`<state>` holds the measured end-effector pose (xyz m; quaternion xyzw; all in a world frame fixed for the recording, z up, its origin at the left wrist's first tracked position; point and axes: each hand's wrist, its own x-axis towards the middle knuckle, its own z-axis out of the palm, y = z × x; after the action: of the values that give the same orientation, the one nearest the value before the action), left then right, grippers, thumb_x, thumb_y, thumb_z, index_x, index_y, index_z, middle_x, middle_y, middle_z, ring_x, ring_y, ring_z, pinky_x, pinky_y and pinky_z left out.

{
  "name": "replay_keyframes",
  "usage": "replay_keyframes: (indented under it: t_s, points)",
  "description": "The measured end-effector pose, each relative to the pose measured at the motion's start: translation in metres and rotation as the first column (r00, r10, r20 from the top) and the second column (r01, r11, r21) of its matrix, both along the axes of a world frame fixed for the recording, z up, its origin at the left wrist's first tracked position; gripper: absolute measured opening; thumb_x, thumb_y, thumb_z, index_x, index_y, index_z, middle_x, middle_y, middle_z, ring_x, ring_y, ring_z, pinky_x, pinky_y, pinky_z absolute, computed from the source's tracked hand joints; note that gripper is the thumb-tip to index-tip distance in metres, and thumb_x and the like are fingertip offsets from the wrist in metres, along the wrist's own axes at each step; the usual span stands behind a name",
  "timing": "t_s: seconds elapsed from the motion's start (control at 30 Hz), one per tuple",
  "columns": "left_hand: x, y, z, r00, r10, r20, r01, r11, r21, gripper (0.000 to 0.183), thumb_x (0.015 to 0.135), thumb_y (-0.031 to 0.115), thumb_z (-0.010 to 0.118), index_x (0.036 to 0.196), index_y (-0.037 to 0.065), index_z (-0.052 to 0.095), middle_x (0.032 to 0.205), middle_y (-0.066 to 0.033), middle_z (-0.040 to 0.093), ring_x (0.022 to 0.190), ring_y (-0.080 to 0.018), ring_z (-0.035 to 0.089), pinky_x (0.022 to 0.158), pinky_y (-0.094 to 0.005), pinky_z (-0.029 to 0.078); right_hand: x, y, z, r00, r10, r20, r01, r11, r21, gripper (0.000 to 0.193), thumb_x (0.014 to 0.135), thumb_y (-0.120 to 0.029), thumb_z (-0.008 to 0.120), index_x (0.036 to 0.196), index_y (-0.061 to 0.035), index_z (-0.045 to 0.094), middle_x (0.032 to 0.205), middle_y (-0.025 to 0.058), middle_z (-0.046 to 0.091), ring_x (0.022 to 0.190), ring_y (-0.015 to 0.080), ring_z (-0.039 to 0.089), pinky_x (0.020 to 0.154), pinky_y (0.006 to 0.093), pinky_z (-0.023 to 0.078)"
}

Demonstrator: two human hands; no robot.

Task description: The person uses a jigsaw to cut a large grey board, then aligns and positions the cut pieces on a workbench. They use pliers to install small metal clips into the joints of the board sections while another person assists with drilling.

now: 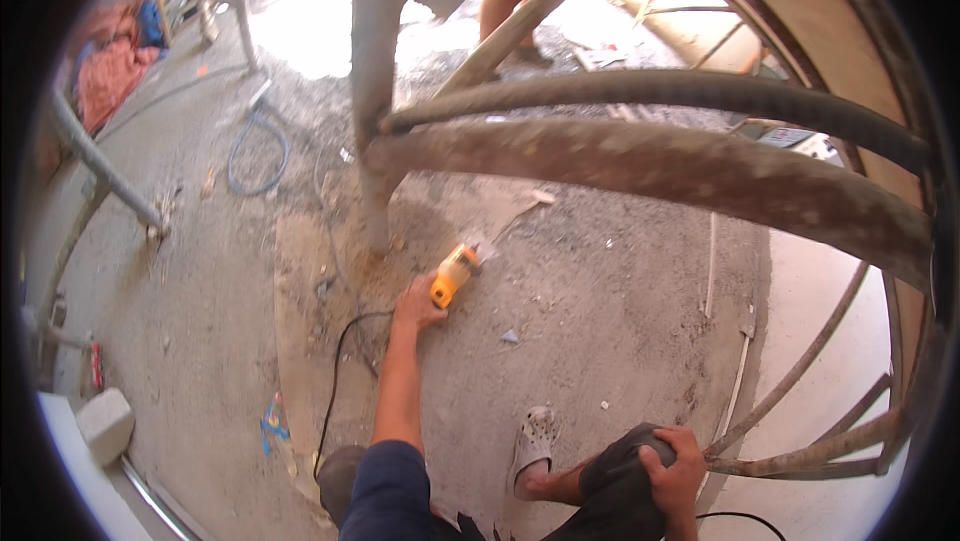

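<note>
A yellow corded power tool (pixel 455 276) lies low over the dusty floor, its dark tip pointing up and to the right. Around its rear end my left hand (pixel 417 303) is closed, and the black cord (pixel 338 371) loops away to the left beside my forearm. What kind of tool it is I cannot make out. My right hand (pixel 675 466) rests on my bent right knee, thumb apart from the fingers, holding nothing. A clog (pixel 536 436) is on my foot.
A metal scaffold leg (pixel 374 181) stands just beyond the tool, with thick crossbars (pixel 640 156) stretching right. A grey hose (pixel 232 166) lies at the far left. Near the left edge sits a pale block (pixel 106 425). Another person's leg (pixel 500 16) is at the back.
</note>
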<state>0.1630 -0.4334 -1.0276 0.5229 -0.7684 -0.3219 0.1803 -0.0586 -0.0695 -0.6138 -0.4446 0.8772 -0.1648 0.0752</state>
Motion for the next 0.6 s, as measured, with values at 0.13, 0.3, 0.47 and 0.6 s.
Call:
replay_keyframes:
  t_s: [0.13,0.3,0.47,0.6]
  points:
    - [-0.027,0.035,0.051,0.970,0.070,0.233,-0.026,0.982,-0.186,0.099,0.060,0.040,0.090,0.145,0.020,0.045,0.139,-0.0144,0.053,0.131,-0.0361,0.047,0.113,-0.0506,0.035,-0.024,-0.004,0.004,1.000,0.000,0.009,0.000,0.999,0.033,0.036,0.077,-0.033,0.077,0.100,-0.0053,0.074,0.105,0.0129,0.069,0.102,0.0309,0.066,0.092,0.0393,0.051]
    - [-0.007,0.091,0.169,0.969,-0.247,-0.007,0.244,0.960,-0.141,0.045,0.078,0.021,0.081,0.120,0.013,0.066,0.114,-0.0174,0.067,0.106,-0.0359,0.064,0.086,-0.0458,0.051,-0.104,-0.034,-0.035,0.975,-0.012,0.224,0.008,1.000,0.017,0.043,0.086,-0.046,0.068,0.104,-0.0071,0.073,0.102,0.0128,0.072,0.095,0.0297,0.069,0.085,0.0402,0.053]
    - [-0.028,0.218,0.472,0.813,-0.442,-0.379,0.455,0.889,-0.060,0.008,0.080,0.013,0.080,0.084,0.011,0.074,0.081,-0.0109,0.070,0.083,-0.0304,0.068,0.077,-0.0393,0.052,-0.244,0.138,-0.065,0.734,-0.670,0.106,0.628,0.730,0.270,0.045,0.081,-0.039,0.066,0.094,0.0041,0.071,0.091,0.0244,0.072,0.086,0.0369,0.070,0.078,0.0471,0.055]
    - [-0.027,0.215,0.705,0.741,-0.644,-0.191,0.423,0.669,-0.611,0.023,0.074,0.013,0.085,0.093,0.015,0.073,0.090,-0.0028,0.068,0.087,-0.0242,0.064,0.081,-0.0423,0.049,-0.221,0.253,0.046,0.856,-0.435,0.278,0.381,0.896,0.228,0.027,0.078,-0.026,0.070,0.089,-0.0014,0.074,0.087,0.0217,0.071,0.085,0.0374,0.069,0.077,0.0461,0.054]
